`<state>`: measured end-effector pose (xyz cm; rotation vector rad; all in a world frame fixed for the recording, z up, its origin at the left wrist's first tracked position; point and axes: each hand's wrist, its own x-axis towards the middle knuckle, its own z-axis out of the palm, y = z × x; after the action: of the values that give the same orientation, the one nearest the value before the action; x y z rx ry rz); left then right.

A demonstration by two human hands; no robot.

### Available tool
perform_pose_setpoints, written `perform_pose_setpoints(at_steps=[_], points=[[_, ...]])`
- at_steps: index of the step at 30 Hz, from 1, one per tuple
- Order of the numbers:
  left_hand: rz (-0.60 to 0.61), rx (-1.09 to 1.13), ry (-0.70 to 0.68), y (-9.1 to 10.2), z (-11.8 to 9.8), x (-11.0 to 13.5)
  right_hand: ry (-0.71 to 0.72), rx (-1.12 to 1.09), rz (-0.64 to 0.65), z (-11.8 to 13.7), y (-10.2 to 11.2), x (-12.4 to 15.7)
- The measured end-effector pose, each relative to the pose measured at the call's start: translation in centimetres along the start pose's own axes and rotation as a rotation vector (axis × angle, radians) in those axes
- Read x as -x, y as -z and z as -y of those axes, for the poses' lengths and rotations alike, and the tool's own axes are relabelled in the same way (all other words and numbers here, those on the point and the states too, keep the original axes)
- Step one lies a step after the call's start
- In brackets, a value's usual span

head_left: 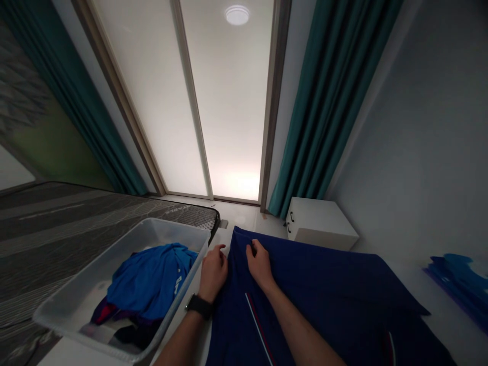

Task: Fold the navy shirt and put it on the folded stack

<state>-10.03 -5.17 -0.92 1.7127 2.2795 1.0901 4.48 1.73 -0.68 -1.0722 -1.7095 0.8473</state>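
Note:
A navy garment (320,284) lies spread over a white surface in front of me, with a thin white and red stripe along one part and a similar stripe near the lower right. My left hand (214,272) is at the garment's left edge, its fingers loosely curled and apart; a dark watch (200,306) is on that wrist. On the fabric just to the right rests my right hand (261,264), thumb and forefinger slightly apart. I see no fabric clearly gripped in either hand.
Left of the garment stands a translucent plastic bin (76,292) holding a bright blue garment (150,279) and darker clothes. A grey mattress (95,218) lies behind it. A white cabinet (316,218) stands ahead, and folded blue clothes (457,279) lie at far right.

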Motion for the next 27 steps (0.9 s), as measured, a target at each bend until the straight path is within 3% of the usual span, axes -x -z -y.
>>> perform_pose_setpoints(at_steps=[10,20,27], points=[[0.078,-0.161,0.058,1.0,-1.7,0.3,-0.01,-0.052,0.027,-0.1,-0.1,0.2],[0.137,-0.254,-0.04,1.2,-2.5,1.0,0.013,0.019,0.048,0.1,0.0,0.2],[0.222,-0.213,0.095,2.1,-2.8,1.2,0.022,0.026,0.052,0.0,-0.1,0.2]])
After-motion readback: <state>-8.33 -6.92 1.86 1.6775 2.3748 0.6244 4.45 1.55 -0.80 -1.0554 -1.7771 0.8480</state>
